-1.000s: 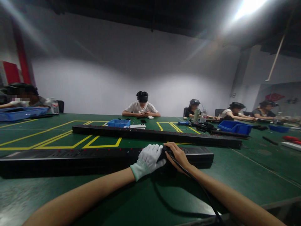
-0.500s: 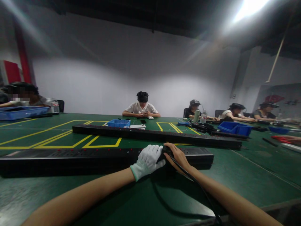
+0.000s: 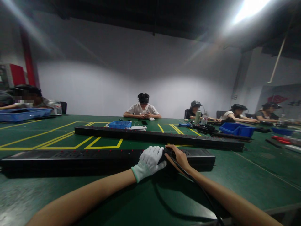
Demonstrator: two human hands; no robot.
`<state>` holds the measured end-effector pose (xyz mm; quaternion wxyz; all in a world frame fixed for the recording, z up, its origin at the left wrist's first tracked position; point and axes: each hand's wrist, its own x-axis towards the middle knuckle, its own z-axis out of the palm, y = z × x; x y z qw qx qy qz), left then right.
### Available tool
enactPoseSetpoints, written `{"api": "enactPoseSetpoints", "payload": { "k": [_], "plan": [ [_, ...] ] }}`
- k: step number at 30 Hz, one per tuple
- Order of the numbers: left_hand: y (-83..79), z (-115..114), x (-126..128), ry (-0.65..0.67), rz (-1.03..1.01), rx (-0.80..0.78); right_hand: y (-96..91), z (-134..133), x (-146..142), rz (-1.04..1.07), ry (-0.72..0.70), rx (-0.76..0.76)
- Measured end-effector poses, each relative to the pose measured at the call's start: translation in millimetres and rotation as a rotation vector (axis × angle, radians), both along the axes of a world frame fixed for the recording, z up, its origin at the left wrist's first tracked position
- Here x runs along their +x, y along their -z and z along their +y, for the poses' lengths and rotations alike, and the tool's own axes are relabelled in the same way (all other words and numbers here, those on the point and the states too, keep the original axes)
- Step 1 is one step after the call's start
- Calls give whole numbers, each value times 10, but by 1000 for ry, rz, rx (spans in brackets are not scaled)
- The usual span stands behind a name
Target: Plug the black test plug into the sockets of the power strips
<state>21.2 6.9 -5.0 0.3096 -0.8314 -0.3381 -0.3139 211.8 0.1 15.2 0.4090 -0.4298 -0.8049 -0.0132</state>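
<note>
A long black power strip (image 3: pixel 98 158) lies across the green table in front of me, with red marks and sockets along its top. My left hand (image 3: pixel 150 160), in a white glove with a green cuff, is closed over the strip right of its middle. Beside it my bare right hand (image 3: pixel 178 157) grips a black plug (image 3: pixel 167 151) against the top of the strip. A black cable (image 3: pixel 194 179) runs from that plug along my right forearm to the table's near edge. My fingers hide most of the plug and the socket under it.
Behind lies a second black power strip (image 3: pixel 160 137). Further off are a small blue tray (image 3: pixel 119 125), a phone (image 3: pixel 138 128) and yellow tape lines. Black cables (image 3: pixel 205 128) and a blue bin (image 3: pixel 236 130) stand at right, a large blue tray (image 3: pixel 24 114) at left. Several people sit around the table.
The view has shifted slightly. Both hands keep their places on the power strip and the plug. At far right, a person's hand near the red-handled tool has left the view.
</note>
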Motion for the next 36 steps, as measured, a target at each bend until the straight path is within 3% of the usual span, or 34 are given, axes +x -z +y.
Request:
{"api": "enactPoseSetpoints", "payload": {
  "k": [28, 32, 36],
  "plan": [
    [1, 3, -1, 22, -7, -14, 34, 38, 12, 6, -13, 26],
    [-2, 1, 1, 29, -27, -5, -51, 42, 16, 22, 1, 11],
    [-36, -37, 10, 14, 5, -28, -255, 72, 106, 213, 46, 93]
  ]
}}
